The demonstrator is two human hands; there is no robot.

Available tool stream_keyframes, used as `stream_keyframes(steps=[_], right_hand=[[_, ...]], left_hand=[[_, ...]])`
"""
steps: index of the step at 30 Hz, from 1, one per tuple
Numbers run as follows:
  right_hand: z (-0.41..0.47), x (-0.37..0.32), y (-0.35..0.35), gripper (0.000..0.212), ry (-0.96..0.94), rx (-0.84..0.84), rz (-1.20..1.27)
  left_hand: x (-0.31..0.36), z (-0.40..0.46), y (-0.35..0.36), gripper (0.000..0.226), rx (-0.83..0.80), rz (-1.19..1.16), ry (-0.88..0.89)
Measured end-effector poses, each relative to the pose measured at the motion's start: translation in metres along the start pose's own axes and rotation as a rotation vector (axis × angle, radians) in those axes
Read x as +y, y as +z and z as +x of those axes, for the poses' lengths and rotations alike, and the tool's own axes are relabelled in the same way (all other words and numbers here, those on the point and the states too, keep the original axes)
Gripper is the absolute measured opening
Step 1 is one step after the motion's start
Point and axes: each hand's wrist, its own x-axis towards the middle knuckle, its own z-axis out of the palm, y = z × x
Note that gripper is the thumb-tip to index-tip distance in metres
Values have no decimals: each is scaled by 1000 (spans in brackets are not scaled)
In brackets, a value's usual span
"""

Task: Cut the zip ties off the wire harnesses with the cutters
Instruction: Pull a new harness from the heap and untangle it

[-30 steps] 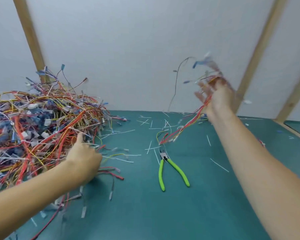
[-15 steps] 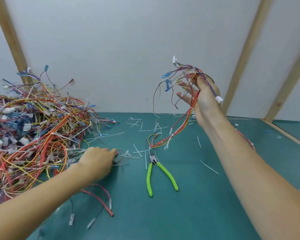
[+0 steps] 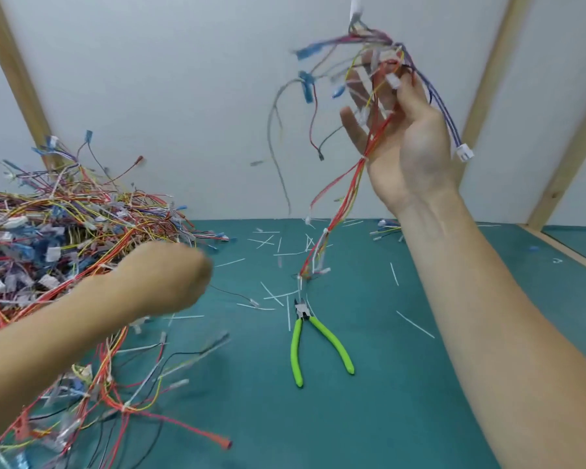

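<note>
My right hand is raised high and holds a wire harness of red, yellow and blue wires. Its loose ends fan out above my fingers and its tail hangs down to the mat. My left hand, blurred, is curled round a second harness that dangles under it beside the big pile of harnesses on the left. The green-handled cutters lie on the teal mat between my arms, with neither hand on them.
Several cut white zip-tie pieces are scattered over the mat around the cutters. A white wall with wooden posts closes the back. A few loose wires lie at the far edge.
My right hand has lifted its harness higher. My left hand has come up off the mat by the pile, pulling a harness up with it.
</note>
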Motion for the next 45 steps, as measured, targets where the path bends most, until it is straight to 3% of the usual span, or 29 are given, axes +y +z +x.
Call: stream_keyframes(steps=[2, 4, 5, 7, 9, 11, 13, 16, 18, 21, 22, 24, 26, 27, 30, 34, 37, 40, 41, 45], right_hand=[[1, -8, 11, 24, -16, -52, 138], [6, -17, 11, 32, -78, -32, 256], [9, -20, 8, 37, -102, 12, 278], [13, -17, -4, 36, -92, 126, 274], [14, 0, -24, 30, -9, 247, 234], [14, 25, -51, 31, 115, 367, 174], [9, 50, -80, 32, 219, 472, 61], [-4, 74, -124, 31, 263, 625, -96], [-13, 79, -152, 29, 264, 700, -212], [-27, 76, -179, 29, 347, 720, -437], [-32, 76, -184, 30, 409, 705, -569], [-45, 78, -182, 31, 526, 663, -771], [-69, 85, -167, 35, 599, 619, -878], [-83, 88, -154, 36, 626, 596, -898], [-119, 100, -114, 47, 638, 506, -910], [-134, 117, -89, 72, 241, 217, -1267], [-115, 125, -90, 61, -17, -38, -1506], [-108, 136, -109, 26, -26, -258, -1635], [-111, 138, -116, 21, -19, -275, -1630], [-121, 136, -134, 34, -92, -209, -1659]], left_hand=[[12, 16, -3, 30, 227, -512, 36], [32, 21, -7, 55, 150, -901, 196], [44, 20, -7, 59, 76, -1016, 266], [64, 18, -5, 43, -119, -1197, 386], [69, 13, -4, 26, -467, -1353, 534], [65, 7, -2, 30, -823, -1425, 703], [58, 5, 4, 35, -891, -1544, 678], [49, 12, 12, 38, -675, -1721, 275], [38, 19, 24, 43, -442, -1645, 61], [23, 28, 42, 40, -150, -1437, -65], [20, 31, 47, 37, -72, -1478, -97], [22, 36, 54, 27, 29, -1794, -172], [35, 38, 64, 18, 74, -2101, -233], [45, 38, 70, 17, 75, -2144, -267], [71, 33, 90, 17, 97, -2020, -382], [80, 29, 102, 20, 111, -1779, -306], [82, 25, 101, 21, 93, -1648, -162], [82, 22, 100, 18, 137, -1540, -92], [81, 21, 100, 16, 155, -1535, -104], [73, 20, 102, 16, 233, -1720, -298]])
